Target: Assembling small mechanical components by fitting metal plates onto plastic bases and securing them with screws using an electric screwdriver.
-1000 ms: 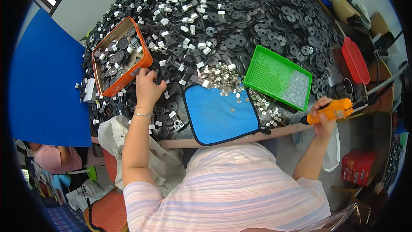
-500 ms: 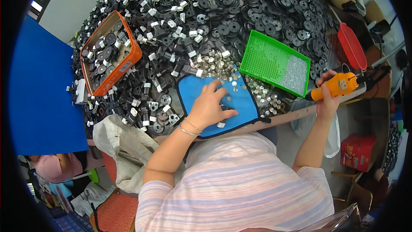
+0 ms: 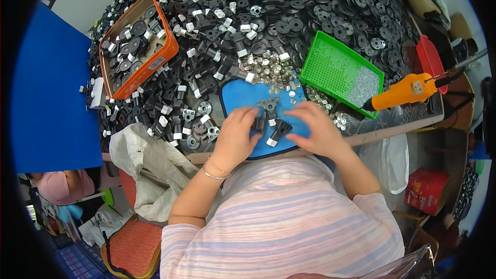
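Note:
My left hand point(image 3: 237, 133) curls its fingers and thumb around a black plastic part point(image 3: 260, 123) at the left of the blue mat point(image 3: 243, 93). My right hand point(image 3: 319, 129) has its fingers spread over the mat's right side, slightly blurred, with nothing held. Between the hands lie a black bracket-shaped part point(image 3: 269, 104) and a black part with a white end point(image 3: 279, 131). Small silver caps point(image 3: 271, 70) are heaped at the mat's far edge. To the right, an orange electric screwdriver point(image 3: 405, 92) sits untouched, its tip by the green tray.
A green tray point(image 3: 330, 72) holds small metal pieces. An orange box point(image 3: 168, 51) of black parts stands at left. Black discs point(image 3: 330, 0) and white-ended parts pile up behind. A pale sack point(image 3: 144, 160) hangs at the near-left edge. Another person point(image 3: 64, 186) is beyond a blue panel point(image 3: 51, 93).
My right hand has let go of the orange electric screwdriver and come left over the mat. My left hand has drawn back toward the mat's left side. Several black parts now show on the mat.

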Available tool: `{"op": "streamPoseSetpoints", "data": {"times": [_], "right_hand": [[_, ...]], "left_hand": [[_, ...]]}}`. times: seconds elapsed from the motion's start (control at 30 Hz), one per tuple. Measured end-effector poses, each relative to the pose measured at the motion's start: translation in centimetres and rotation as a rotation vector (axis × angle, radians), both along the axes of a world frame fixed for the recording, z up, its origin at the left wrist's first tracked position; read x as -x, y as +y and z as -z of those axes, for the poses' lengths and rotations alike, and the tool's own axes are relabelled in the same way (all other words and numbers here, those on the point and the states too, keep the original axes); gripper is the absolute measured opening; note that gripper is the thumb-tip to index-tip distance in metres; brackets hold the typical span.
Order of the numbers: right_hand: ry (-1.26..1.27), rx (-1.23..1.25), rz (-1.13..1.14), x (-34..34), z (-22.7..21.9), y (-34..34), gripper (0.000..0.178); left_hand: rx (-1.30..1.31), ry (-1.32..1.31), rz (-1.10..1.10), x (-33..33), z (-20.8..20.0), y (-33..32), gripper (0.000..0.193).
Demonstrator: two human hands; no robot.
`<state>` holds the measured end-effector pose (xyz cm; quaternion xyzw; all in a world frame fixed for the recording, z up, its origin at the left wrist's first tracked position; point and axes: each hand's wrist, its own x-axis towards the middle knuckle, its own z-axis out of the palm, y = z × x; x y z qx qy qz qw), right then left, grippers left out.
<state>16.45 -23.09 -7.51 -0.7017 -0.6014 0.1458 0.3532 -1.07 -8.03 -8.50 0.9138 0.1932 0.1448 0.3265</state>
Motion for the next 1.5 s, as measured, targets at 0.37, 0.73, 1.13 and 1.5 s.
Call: {"op": "streamPoseSetpoints", "data": {"times": [0.37, 0.73, 1.13, 1.5], "right_hand": [[0.152, 0.208, -0.060, -1.2, -0.6, 0.7, 0.045], [-0.237, 0.030, -0.126, 1.0, -1.4, 7.0, 0.039], [-0.401, 0.173, -0.119, 0.7, -1.0, 13.4, 0.033], [-0.069, 0.109, 0.080, -2.2, -2.6, 13.1, 0.020]], "left_hand": [[0.314, -0.032, -0.167, 2.2, 0.6, -1.3, 0.043], [-0.302, 0.059, -0.276, 3.7, -1.7, -0.2, 0.025], [-0.296, -0.034, -0.297, 6.3, -0.1, 1.9, 0.029], [-0.367, -0.098, -0.078, -1.2, 0.4, 2.1, 0.029]]}}
